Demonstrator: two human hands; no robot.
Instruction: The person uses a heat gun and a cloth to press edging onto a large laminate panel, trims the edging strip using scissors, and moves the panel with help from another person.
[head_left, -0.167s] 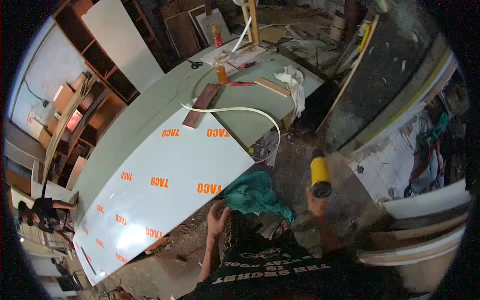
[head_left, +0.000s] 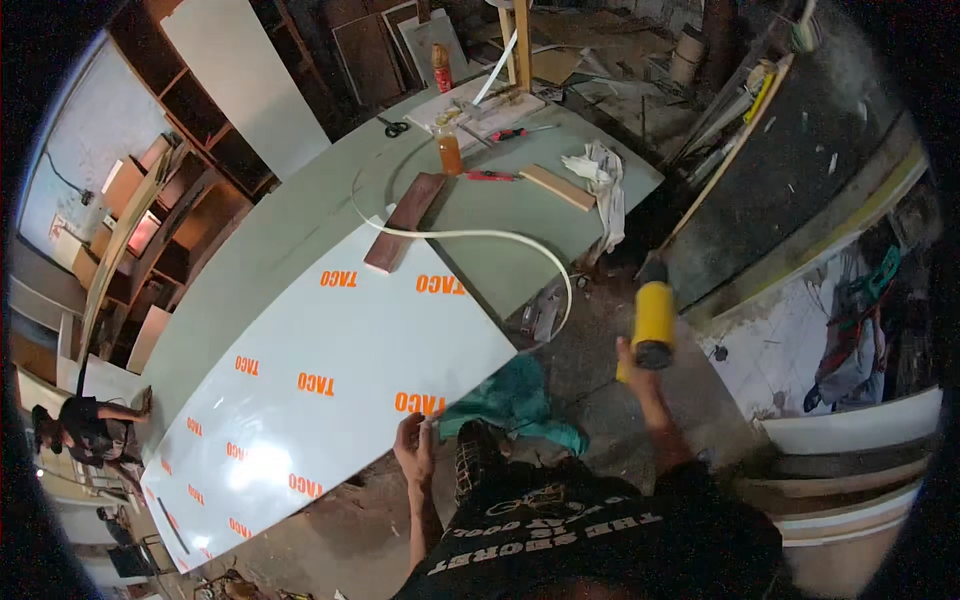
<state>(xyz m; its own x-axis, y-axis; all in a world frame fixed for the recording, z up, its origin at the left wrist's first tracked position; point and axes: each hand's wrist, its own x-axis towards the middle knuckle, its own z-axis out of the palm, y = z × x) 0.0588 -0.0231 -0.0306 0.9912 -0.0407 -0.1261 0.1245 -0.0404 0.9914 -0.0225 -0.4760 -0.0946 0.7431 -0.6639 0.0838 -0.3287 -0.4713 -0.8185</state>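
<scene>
While right hand (head_left: pixel 632 362) holds yellow tool (head_left: pixel 654 322), left hand (head_left: pixel 413 447) touches sheet (head_left: pixel 330 385).

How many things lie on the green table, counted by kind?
White sheet: 1
Wood blocks: 2
Orange bottle: 1
Scissors: 1
Red-handled tools: 2
White rag: 1
White strip: 1
Total: 9

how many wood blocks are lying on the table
2. A dark brown block lies at the far edge of the white sheet, under the curved white strip. A lighter block lies near the crumpled cloth. Clutter at the far end may hide more.
</scene>
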